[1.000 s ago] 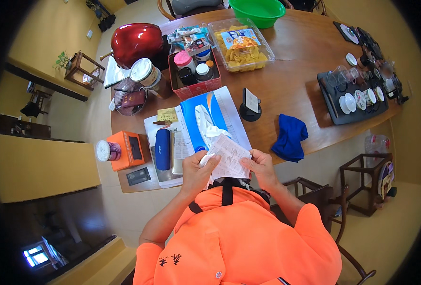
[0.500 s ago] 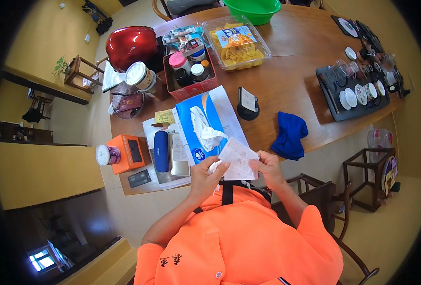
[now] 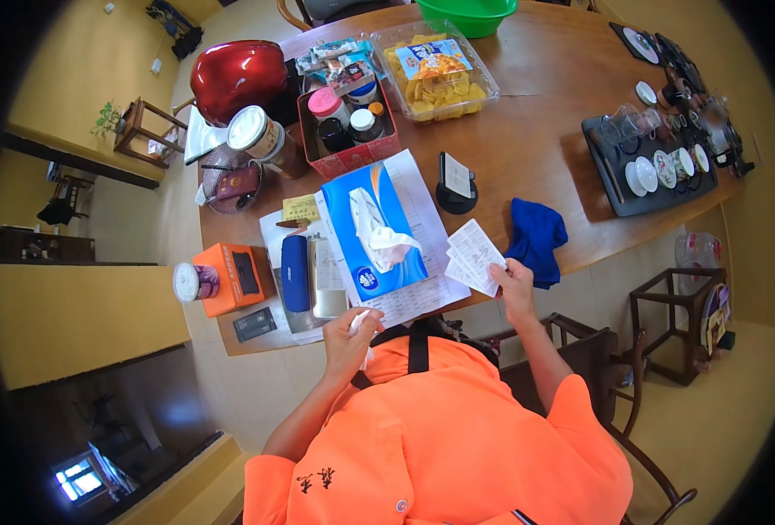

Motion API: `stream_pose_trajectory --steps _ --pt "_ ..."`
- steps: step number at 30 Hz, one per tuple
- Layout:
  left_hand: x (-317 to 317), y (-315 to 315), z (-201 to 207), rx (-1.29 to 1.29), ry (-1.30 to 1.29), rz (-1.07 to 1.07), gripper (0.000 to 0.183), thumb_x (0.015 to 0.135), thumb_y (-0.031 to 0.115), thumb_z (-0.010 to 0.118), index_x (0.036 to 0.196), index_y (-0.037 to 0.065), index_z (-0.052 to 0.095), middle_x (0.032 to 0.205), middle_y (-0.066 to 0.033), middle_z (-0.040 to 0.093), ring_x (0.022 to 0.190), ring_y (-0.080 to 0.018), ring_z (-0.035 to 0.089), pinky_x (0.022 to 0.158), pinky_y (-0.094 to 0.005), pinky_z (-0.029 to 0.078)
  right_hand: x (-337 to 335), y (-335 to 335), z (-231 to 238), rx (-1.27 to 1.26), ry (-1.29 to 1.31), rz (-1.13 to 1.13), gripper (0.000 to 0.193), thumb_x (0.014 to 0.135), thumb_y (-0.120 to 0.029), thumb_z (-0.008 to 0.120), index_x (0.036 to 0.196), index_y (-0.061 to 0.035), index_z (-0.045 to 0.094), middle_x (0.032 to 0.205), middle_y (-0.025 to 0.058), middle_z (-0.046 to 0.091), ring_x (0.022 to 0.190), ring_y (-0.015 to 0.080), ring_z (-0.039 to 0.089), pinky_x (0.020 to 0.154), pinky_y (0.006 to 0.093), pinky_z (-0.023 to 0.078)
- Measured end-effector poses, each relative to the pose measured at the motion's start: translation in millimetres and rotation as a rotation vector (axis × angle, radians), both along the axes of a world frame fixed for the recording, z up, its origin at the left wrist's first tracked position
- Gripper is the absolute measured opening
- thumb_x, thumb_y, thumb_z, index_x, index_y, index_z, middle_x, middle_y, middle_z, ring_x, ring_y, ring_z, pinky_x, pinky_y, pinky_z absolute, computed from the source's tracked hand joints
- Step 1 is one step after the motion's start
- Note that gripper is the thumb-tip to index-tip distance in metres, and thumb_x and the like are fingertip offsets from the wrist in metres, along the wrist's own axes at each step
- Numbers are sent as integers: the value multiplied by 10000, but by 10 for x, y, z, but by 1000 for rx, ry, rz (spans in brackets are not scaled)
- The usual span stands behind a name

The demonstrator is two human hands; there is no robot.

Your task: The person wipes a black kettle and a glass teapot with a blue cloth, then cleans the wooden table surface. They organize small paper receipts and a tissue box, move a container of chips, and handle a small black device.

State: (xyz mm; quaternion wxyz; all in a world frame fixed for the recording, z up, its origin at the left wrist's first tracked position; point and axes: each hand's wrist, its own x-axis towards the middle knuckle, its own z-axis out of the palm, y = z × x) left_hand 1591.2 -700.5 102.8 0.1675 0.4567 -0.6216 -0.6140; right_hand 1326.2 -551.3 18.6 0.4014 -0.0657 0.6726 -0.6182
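Fingers of the right hand [image 3: 517, 287] are curled shut on a small sheaf of white paper slips [image 3: 473, 255], which fans out toward 11 o'clock from the hand, over the near edge of the wooden table [image 3: 536, 131]. Those of the left hand [image 3: 349, 336] are bunched closed around a small white scrap [image 3: 359, 320], only a tip of it showing above the knuckles; what kind of scrap it is cannot be told. The two hands are well apart, the left at about 8 o'clock from the right. Between them, at 12 o'clock from the left hand, lies a blue tissue box [image 3: 373, 231] with a white tissue standing out of its slot, resting on a printed sheet [image 3: 422, 219]. Just beside the box at 9 o'clock are a silver flat case [image 3: 326, 276] and a dark blue case [image 3: 295, 272], then an orange box [image 3: 230, 276]. At 3 o'clock from the slips a blue cloth [image 3: 536, 238] lies crumpled on the table, near the right hand. A black round stand holding a card [image 3: 456, 182] sits at 12 o'clock from the slips. Farther off are a red basket of jars [image 3: 345, 131] and a clear tub of snacks [image 3: 436, 72].
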Motion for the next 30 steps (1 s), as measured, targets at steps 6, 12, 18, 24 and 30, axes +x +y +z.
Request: stream_pose_trajectory --steps 6,12,18,24,30 --pt "51 27 -30 112 -22 28 239 938 202 626 945 -22 709 727 -57 678 472 -56 522 395 -220 381 75 -116 -157 10 81 12 165 894 -164 656 839 -16 607 675 0 589 562 47 521 455 223 392" --pt "114 21 -116 111 -15 10 234 934 201 628 943 -17 713 731 -52 680 478 -52 521 395 -223 388 119 -247 -225 20 168 -17 163 891 -133 645 813 3 602 673 -4 597 589 52 513 507 243 398" --pt "113 15 -72 172 -33 -4 230 934 191 619 941 -20 713 723 -43 676 467 -46 509 390 -222 387 59 -551 -505 49 447 0 265 843 -217 679 779 21 582 617 104 567 570 132 522 534 342 410" --pt "140 29 -118 145 -37 -12 226 932 184 615 940 -20 714 728 -41 675 476 -49 513 404 -222 395 100 -756 -441 142 615 -17 306 832 -269 677 781 17 581 631 175 566 570 264 556 557 408 419" --pt "155 21 -105 163 -42 -8 225 930 184 614 941 -17 715 727 -45 676 502 -53 527 430 -223 408 120 -732 -490 163 591 -46 303 825 -275 689 795 12 599 634 157 580 578 247 569 563 409 425"
